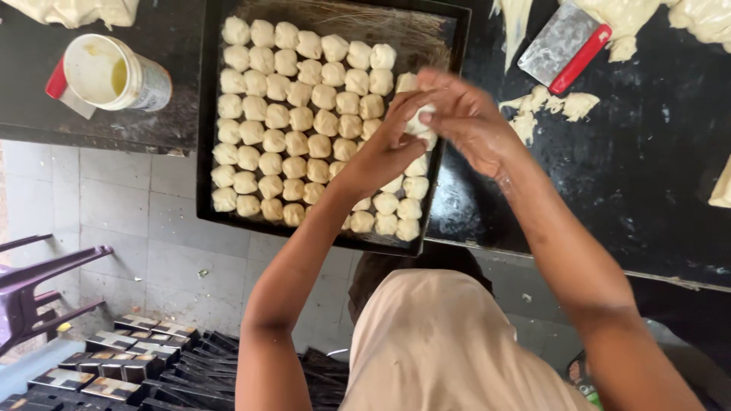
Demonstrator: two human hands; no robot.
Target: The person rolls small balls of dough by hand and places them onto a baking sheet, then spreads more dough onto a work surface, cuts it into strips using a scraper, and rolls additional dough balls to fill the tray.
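Observation:
Both my hands meet over the right side of a black baking tray that is filled with several rows of small pale dough balls. A small piece of dough is pressed between them. My left hand cups it from below with fingers curled. From above, my right hand covers it, fingers bent over the piece. The tray's far right corner is bare, and my hands hide some of the balls on the right edge.
A white cup with yellowish liquid stands left of the tray. A metal scraper with a red handle, dough scraps and larger dough masses lie on the dark worktop. Below are stacked dark tins and a purple chair.

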